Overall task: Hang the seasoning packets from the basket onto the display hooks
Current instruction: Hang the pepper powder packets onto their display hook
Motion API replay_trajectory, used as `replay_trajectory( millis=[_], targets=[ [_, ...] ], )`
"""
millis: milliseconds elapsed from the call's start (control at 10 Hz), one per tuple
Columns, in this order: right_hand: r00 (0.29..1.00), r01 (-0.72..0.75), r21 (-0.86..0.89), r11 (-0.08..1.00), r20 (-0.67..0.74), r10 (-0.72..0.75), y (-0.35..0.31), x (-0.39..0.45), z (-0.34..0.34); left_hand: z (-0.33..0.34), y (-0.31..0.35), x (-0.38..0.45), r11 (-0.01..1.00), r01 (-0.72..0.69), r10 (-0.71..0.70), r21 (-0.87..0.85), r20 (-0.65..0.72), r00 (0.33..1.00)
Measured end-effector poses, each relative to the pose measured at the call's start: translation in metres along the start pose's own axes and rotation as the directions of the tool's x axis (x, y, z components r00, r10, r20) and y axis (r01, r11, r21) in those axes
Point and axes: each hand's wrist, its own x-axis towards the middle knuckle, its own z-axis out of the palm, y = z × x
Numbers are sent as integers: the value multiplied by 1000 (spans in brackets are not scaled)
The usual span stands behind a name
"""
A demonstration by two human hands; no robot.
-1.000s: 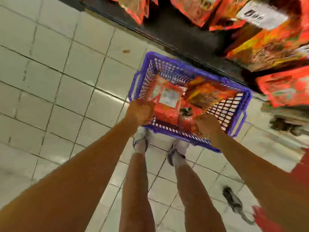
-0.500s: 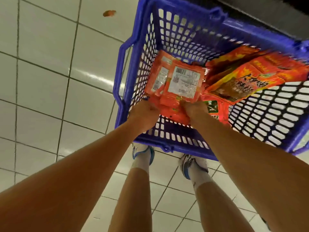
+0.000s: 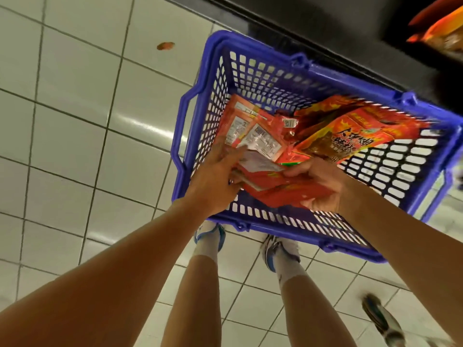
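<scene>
Our seasoning packets [image 3: 263, 144] lay heaped in the blue basket [image 3: 190, 136] on the tiled floor [image 3: 75, 121]. Our right hand [image 3: 318, 186] gripped a red stack of packets [image 3: 280, 191] from below, thumb curled on top. Our left hand [image 3: 215, 176] rested straight fingers on the stack's label side. More packets [image 3: 441, 33] hung on the dark display above.

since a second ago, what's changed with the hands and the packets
The right hand has gathered a red packet stack and grips it above the near wall of the basket. The left hand has moved from the near rim onto the stack's white-labelled packets. The basket remains on the floor.
</scene>
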Motion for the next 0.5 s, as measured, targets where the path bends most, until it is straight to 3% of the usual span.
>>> replay_trajectory(
  millis=[100, 200, 300, 400, 500],
  targets=[
    [996, 41, 70, 997, 79, -46, 4, 6, 1, -1, 1, -2, 954, -123, 131, 274, -11, 991],
    [957, 169, 156, 973, 211, -200, -1, 19, -4, -2, 0, -4, 984, -131, 137, 122, -41, 990],
    [900, 402, -113, 909, -136, -415, -5, 48, 1, 1, 1, 0, 988, 96, -121, -123, -208, 971],
    [618, 59, -992, 110, -50, -785, 4, 93, 1, 7, 2, 6, 943, 188, -258, -276, -247, 934],
    [675, -127, -872, -472, 273, -686, 11, 132, -1, 16, 0, 7, 926, 212, -299, -313, -263, 917]
  ],
)
